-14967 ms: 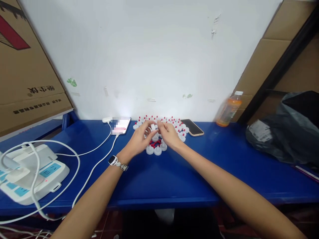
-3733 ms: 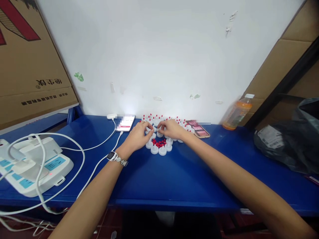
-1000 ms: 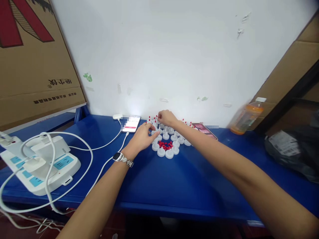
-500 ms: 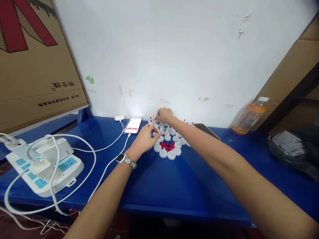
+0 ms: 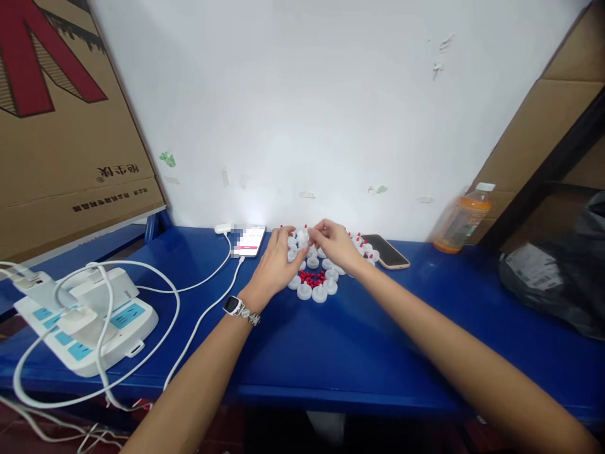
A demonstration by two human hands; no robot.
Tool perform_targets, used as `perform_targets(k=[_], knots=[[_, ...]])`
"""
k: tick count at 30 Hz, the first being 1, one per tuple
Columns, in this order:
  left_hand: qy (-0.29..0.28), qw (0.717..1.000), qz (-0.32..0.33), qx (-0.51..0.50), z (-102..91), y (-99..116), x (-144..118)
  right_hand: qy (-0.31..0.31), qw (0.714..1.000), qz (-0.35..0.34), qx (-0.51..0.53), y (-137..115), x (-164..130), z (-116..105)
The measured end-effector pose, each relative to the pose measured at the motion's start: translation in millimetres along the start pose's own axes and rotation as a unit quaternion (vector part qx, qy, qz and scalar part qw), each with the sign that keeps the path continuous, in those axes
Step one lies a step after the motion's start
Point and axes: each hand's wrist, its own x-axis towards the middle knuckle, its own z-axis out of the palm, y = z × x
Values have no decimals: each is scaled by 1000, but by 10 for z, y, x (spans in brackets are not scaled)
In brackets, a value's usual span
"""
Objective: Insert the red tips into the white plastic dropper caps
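My left hand [image 5: 276, 268] and right hand [image 5: 338, 244] meeting over the white caps [image 5: 312, 277] on the blue worktop [image 5: 331, 340], fingers pinched on one small cap, red plugs [image 5: 312, 277] heaped between, phone [image 5: 386, 251] just right.

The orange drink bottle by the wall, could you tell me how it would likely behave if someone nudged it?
The orange drink bottle stands upright and narrow, so a push near its white cap would probably tip it. It looks mostly full, so likely fairly heavy for its size. On its side it would probably roll along the blue table.
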Motion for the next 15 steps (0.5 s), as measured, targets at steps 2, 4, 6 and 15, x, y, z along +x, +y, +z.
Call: perform_targets(k=[2, 4, 6, 15], knots=[[-32, 999, 26, -31, 15, 96, -7, 19, 1000, -3, 20, -3, -246, -15], [-62, 995, 50, -60, 21, 182, -9, 45, 999, -20, -6, 8, -389, -12], [-72, 992, 62, -79, 17, 245, -8, 59, 997, -36, -34, 17, -443, -4], [-90, 988, 67, -108, -9, 280, -15, 65, 998, -19, -17, -26, -446, 20]])
